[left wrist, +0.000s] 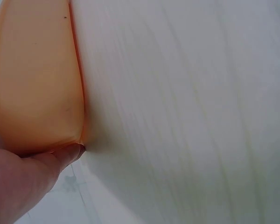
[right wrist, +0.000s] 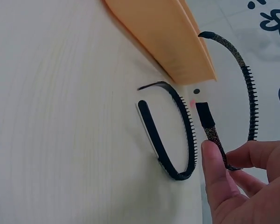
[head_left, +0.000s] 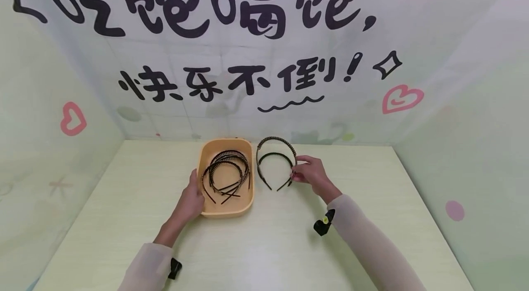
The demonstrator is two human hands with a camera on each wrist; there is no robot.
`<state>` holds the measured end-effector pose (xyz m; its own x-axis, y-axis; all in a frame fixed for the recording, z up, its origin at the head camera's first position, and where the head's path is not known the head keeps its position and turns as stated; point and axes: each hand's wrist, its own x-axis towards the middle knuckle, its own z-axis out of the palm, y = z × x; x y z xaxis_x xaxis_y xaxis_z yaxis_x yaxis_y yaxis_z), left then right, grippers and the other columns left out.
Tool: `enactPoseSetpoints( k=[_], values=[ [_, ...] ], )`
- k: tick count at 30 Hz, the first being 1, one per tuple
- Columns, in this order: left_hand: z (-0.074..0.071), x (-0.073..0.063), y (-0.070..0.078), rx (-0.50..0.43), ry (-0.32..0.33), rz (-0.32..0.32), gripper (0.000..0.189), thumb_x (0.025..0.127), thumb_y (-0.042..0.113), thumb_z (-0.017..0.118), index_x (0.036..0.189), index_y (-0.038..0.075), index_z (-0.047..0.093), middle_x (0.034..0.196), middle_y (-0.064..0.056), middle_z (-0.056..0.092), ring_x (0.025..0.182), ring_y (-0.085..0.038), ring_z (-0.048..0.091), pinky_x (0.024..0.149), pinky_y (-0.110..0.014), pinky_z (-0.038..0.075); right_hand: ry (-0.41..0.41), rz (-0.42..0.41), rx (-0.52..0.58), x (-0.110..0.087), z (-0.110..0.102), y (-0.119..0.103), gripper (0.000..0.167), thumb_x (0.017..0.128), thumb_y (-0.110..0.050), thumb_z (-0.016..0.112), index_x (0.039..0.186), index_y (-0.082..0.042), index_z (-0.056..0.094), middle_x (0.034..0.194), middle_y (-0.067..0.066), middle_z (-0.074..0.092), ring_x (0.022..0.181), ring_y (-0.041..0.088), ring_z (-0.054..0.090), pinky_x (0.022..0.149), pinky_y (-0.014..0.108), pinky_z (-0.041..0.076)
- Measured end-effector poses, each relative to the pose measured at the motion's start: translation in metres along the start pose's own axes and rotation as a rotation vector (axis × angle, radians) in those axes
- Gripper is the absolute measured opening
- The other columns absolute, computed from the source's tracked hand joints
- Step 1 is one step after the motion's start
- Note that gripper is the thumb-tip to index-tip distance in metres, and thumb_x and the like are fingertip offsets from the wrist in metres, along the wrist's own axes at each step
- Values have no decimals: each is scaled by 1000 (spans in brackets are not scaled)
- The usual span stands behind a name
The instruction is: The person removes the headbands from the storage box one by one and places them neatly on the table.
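My right hand (head_left: 312, 174) pinches one end of a dark, glittery toothed headband (head_left: 276, 138) between thumb and fingers. In the right wrist view that headband (right wrist: 250, 98) is raised off the table, its two ends pointing away from the palm. A second black toothed headband (right wrist: 190, 126) lies on the table beneath it, apart from the fingers. To the left stands an orange plastic bin (head_left: 228, 214), with several dark headbands (head_left: 227, 160) overlapping inside. My left hand (head_left: 192, 199) grips the bin's left side; the left wrist view shows fingers against the bin's wall (left wrist: 39, 84).
The pale wooden table (head_left: 264, 254) meets a back wall (head_left: 231, 121) with black lettering, close behind the bin and headbands. Side walls (head_left: 467, 181) rise at the left and right. Each sleeve carries a small black wrist device (head_left: 324, 223).
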<state>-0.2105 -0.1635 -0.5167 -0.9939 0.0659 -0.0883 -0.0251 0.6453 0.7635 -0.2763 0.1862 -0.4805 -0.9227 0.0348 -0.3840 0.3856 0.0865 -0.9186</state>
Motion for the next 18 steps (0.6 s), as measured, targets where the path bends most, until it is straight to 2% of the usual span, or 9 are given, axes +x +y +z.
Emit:
enactPoseSetpoints(
  k=[4, 11, 18],
  values=[
    [0, 0, 0, -1, 2, -4, 69, 92, -7, 25, 155, -5, -2, 148, -42, 31, 111, -41, 55, 84, -47, 48, 25, 7, -4, 3, -10, 3, 48, 91, 2, 63, 139, 2, 53, 108, 30, 69, 63, 14, 69, 58, 25, 56],
    [1, 1, -1, -1, 7, -1, 68, 92, -7, 26, 155, -6, -1, 146, -42, 33, 106, -40, 57, 80, -45, 49, 55, 21, -13, 12, -28, 11, 50, 91, 3, 62, 139, 3, 51, 92, 23, 73, 61, 13, 67, 56, 24, 54],
    [1, 1, -1, 1, 11, 0, 68, 92, -7, 26, 155, -5, 0, 145, -43, 34, 105, -40, 57, 77, -44, 49, 94, 40, -52, 15, -42, 15, 47, 92, 2, 62, 138, 3, 53, 86, 16, 72, 61, 13, 67, 57, 24, 54]
  ],
)
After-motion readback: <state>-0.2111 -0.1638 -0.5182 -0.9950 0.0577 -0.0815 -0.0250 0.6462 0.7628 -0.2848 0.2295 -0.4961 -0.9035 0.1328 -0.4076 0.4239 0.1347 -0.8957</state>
